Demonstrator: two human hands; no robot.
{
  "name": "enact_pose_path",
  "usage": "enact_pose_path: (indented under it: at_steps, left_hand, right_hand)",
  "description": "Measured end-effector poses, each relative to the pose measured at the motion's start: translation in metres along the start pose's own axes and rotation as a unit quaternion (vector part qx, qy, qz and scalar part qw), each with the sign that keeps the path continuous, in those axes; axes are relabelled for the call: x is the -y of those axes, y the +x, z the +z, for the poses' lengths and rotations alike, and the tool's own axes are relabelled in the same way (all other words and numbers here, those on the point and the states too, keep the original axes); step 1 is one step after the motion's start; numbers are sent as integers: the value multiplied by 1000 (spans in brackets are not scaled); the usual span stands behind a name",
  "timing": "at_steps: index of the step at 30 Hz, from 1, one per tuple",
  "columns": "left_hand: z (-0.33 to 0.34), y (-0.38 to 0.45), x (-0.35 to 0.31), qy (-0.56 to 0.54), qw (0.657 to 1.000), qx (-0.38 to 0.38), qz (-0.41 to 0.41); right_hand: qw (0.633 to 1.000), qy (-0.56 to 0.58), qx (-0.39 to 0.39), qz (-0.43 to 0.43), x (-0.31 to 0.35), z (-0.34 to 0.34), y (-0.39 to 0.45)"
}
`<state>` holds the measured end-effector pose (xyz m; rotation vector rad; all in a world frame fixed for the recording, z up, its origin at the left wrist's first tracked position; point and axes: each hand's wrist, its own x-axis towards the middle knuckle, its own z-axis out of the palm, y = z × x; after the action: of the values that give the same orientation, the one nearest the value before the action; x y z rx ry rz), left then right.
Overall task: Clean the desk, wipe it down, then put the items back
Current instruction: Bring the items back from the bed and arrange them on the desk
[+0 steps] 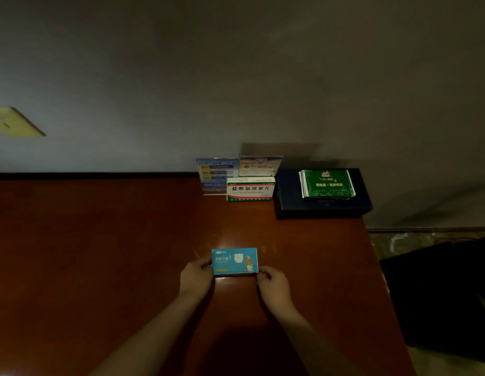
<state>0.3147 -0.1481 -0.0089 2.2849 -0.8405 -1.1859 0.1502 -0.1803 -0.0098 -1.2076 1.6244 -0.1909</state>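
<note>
Head view | both hands (pixel 234 278) hold blue box (pixel 235 261) | white box (pixel 250 189) reads 盐酸氨溴索片

A reddish-brown wooden desk (pixel 100 253) fills the lower frame. At its upper right edge sit a dark box (pixel 290 207), a white-green medicine box (pixel 250 189) and a leaflet stand (pixel 217 172); a blue box (pixel 235 261) rests at centre.

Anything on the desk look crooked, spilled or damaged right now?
Nothing stands out. Left hand and right hand hold the blue box squarely; the white-and-green box, acrylic sign stand and green packets on the dark case sit tidy.
</note>
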Motion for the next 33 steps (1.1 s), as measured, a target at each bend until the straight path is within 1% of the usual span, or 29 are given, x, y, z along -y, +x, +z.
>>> enact_pose_path:
  at_steps: [3,5,8,10,11,13,16,19,21,22,24,26,27,28,30,32,33]
  left_hand:
    - [-3,-2,-7,20,999,-11,43]
    - [-5,0,-15,21,996,-29,80]
    - [-9,1,-27,7,989,-80,128]
    - [-12,3,-33,-13,982,-115,149]
    - [-13,5,-34,-7,979,-119,165]
    - [-12,10,-33,39,975,-92,200]
    - [-4,14,-24,76,976,-33,203]
    - [9,12,-16,61,980,-21,186]
    - [17,10,-17,83,980,-19,181]
    - [20,11,-18,81,981,-30,173]
    - [19,15,-25,52,986,-80,136]
    - [13,24,-35,11,987,-132,87]
    - [9,29,-41,0,988,-139,71]
    - [6,34,-47,-5,990,-128,64]
    - [3,44,-60,-11,996,-74,58]
    - [5,52,-68,-6,998,-23,63]
    - [6,55,-71,-2,998,-12,65]
  right_hand:
    - [1000,6,-10,-24,9,-3,0]
    - [998,28,-30,-52,17,-5,2]
    - [991,46,-53,-114,28,-11,7]
    - [985,2,-53,-163,33,-15,10]
    - [981,-33,-55,-183,33,-16,12]
    - [973,-101,-54,-199,27,-16,17]
    - [974,-145,-50,-165,16,-13,20]
    - [979,-143,-35,-139,12,-9,19]
    - [979,-148,-29,-137,12,-6,22]
    - [980,-142,-37,-134,12,-6,24]
    - [985,-102,-74,-119,17,-7,28]
    - [990,-33,-118,-74,25,-12,36]
    - [990,2,-131,-52,31,-16,40]
    - [990,35,-135,-36,36,-19,45]
    - [989,93,-115,-21,45,-24,53]
    - [990,117,-76,-14,53,-24,57]
    - [991,114,-66,-17,55,-24,58]
